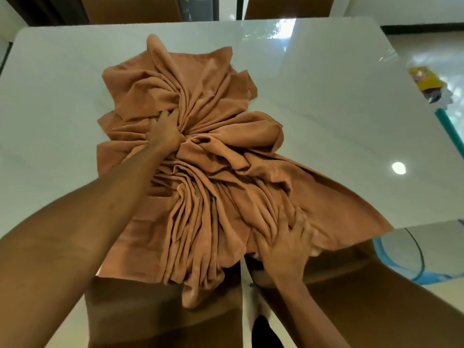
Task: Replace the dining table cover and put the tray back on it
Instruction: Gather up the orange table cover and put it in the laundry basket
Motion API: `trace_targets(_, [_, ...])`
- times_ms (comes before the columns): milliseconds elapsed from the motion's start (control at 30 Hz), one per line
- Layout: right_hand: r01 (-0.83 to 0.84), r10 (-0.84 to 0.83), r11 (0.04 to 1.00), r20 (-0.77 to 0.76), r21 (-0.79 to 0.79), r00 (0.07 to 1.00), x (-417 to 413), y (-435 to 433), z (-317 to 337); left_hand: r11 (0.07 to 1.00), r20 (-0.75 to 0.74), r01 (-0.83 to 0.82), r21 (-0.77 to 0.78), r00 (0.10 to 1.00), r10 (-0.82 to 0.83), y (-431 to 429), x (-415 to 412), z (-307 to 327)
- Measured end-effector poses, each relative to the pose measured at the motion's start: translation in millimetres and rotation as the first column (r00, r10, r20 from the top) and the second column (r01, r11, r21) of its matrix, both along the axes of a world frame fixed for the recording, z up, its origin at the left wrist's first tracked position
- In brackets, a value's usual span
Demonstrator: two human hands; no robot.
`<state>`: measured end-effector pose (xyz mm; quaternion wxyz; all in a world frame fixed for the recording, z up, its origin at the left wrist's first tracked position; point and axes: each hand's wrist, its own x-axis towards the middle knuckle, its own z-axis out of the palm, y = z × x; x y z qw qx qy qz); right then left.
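Note:
A rust-orange table cover [208, 96] lies bunched in deep folds down the middle of the glossy white dining table [62, 84]. Its near end hangs over the table's front edge. My left hand [165, 133] reaches out over the middle of the cloth and grips a gathered knot of folds. My right hand [286, 244] lies on the cloth at the near edge, fingers spread and dug into the pleats. No tray is in view.
Two brown chair backs [163, 310] stand against the near edge below me, and two more [135, 8] at the far side. A yellow packet [426, 80] and a teal handle [449, 126] show at the right. A blue-rimmed round object [401, 259] lies at the lower right.

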<state>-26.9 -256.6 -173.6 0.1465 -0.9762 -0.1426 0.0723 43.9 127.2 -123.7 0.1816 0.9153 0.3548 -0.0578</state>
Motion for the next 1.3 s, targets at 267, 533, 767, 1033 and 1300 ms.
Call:
trace_targets(267, [0.110,-0.123,0.824,-0.015,0.556,0.992,122.6,64.2,36.5,0.998,0.179,0.006,-0.058,0.984,0.004,-6.1,-23.0,0.4])
trace_targets(533, [-0.331,0.242,0.768,0.230,0.548,0.943,214.2,258.0,156.4,0.915,0.258,-0.265,-0.303,0.902,0.346,-19.5,-36.6,5.8])
trace_targets(767, [-0.589,0.595,0.801,-0.040,0.103,0.803,158.1,260.1,66.0,0.723,0.403,-0.190,-0.664,0.724,0.560,-17.9,-45.2,-0.1])
trace_targets(1033, [-0.654,0.654,0.757,0.018,-0.005,0.756,167.9,256.9,41.9,0.782,0.397,-0.175,-0.598,0.783,0.479,-10.0,-19.5,27.9])
trace_targets(1300, [-0.601,0.600,0.799,-0.077,0.011,0.797,139.1,222.0,58.2,0.984,0.194,-0.111,-0.142,0.971,0.137,-3.4,6.6,3.4])
